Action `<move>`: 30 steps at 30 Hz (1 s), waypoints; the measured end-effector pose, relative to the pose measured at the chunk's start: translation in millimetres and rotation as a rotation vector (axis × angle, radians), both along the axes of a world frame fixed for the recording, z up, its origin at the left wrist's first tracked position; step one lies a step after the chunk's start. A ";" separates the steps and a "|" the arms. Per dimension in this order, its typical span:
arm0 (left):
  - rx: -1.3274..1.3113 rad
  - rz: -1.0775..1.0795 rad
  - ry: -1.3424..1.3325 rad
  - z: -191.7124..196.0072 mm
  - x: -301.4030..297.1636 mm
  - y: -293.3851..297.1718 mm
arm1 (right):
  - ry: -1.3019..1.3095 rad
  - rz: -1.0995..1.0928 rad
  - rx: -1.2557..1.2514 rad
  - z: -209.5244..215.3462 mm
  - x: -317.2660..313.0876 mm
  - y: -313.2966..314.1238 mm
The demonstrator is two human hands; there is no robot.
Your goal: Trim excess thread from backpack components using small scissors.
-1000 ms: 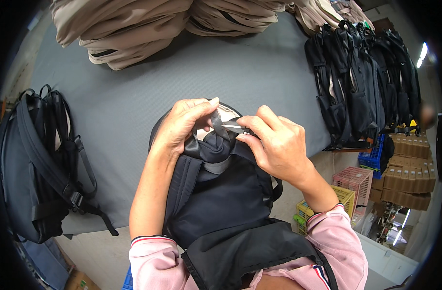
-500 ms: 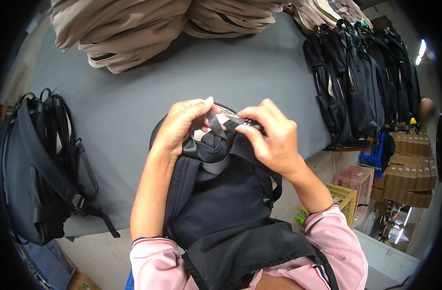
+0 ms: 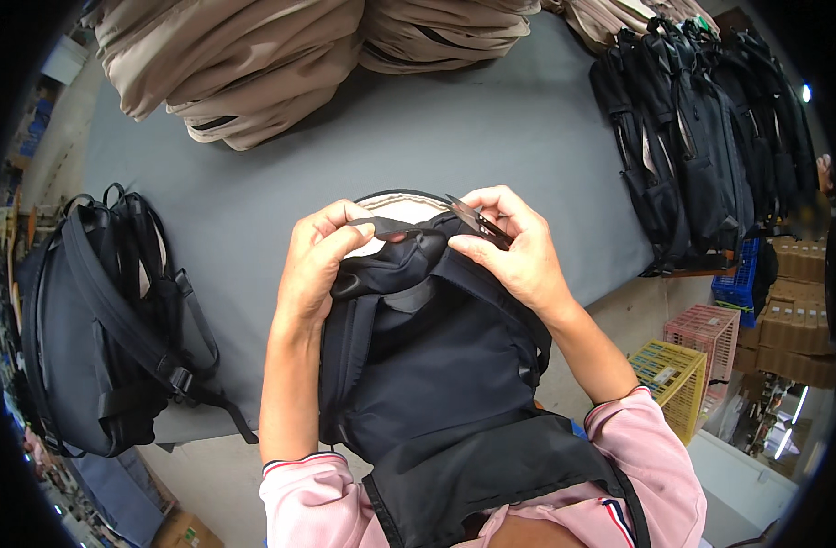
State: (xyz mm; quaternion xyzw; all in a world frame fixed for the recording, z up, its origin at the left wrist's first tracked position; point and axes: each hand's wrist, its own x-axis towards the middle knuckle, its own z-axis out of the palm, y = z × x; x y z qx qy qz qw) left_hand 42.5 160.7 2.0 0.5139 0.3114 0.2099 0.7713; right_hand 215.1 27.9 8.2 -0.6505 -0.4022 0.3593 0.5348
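Head: left fingers (image 3: 347, 241) pinch flat dark strap (image 3: 392, 227); right fingers (image 3: 480, 253) clasp pointed metal snips (image 3: 478, 223).

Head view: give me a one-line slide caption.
Left hand pinches a dark strip on a black backpack; right hand holds small snips.

A dark navy backpack (image 3: 436, 365) lay with its padded shoulder straps (image 3: 349, 333) uppermost, its top on a grey table (image 3: 528, 119), its base reaching past the near edge. The top gaped, baring pale lining (image 3: 404, 206) beside a raised dark strip (image 3: 392, 226). Black-handled snips (image 3: 480, 223) slanted at the opening's right, blades pointing away.
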 end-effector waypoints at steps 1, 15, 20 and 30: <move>0.003 -0.004 0.006 -1.7 -2.3 1.1 | 0.006 -0.004 0.003 1.0 -2.1 2.3; -0.037 -0.043 -0.040 -11.9 -13.7 6.2 | 0.352 -0.097 0.017 -10.8 4.6 18.9; -0.112 -0.061 -0.078 -15.0 -10.0 7.2 | 0.055 -0.003 -0.021 -6.5 1.2 6.3; -0.216 -0.105 -0.139 -22.9 -9.2 12.1 | -0.053 0.034 0.050 -22.3 -3.7 0.7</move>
